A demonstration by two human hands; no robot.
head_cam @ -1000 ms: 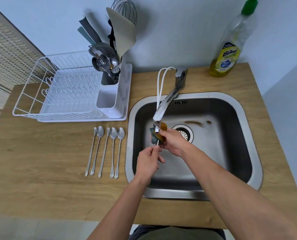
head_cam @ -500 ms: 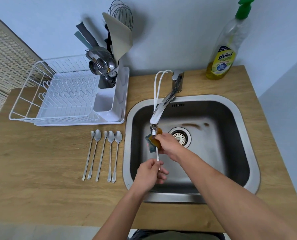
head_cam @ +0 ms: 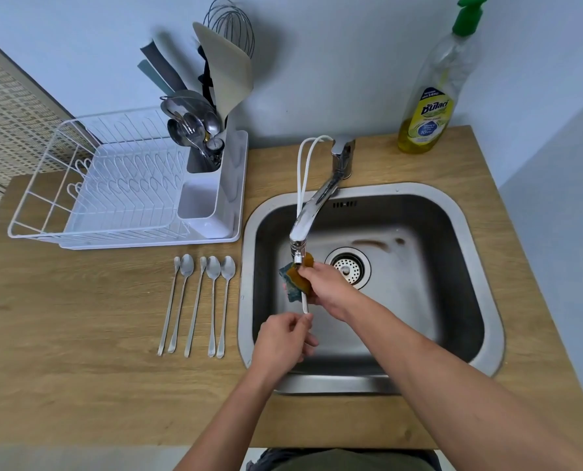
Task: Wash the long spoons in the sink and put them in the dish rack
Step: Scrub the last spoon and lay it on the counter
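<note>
**Spoon under the sponge, five more waiting on the counter**

The left hand point(head_cam: 283, 338) pinches the lower end of a long spoon's handle point(head_cam: 305, 303) between thumb and fingertips, over the front part of the sink point(head_cam: 467, 253). The right hand point(head_cam: 327, 287) is curled round a sponge point(head_cam: 295, 282) (orange-brown on one face, blue-green on the other) and wraps it over the upper part of that same spoon, just under the faucet point(head_cam: 309, 215) spout. The bowl of the spoon is hidden inside the sponge, so only a short stretch of pale handle shows between the two hands. Whether water is running is hard to say from this view.

Left of the sink, five long spoons point(head_cam: 198, 304) lie side by side on the wooden counter point(head_cam: 79, 368), bowls toward the wall, handles toward the person. Behind them stands the white dish rack point(head_cam: 113, 185); its wire section holds nothing, while its cutlery holder point(head_cam: 208, 164) at the right end is packed with spoons, spatulas and a whisk. A bottle of yellow dish soap point(head_cam: 429, 107) stands at the back right corner of the counter, against the wall.
</note>
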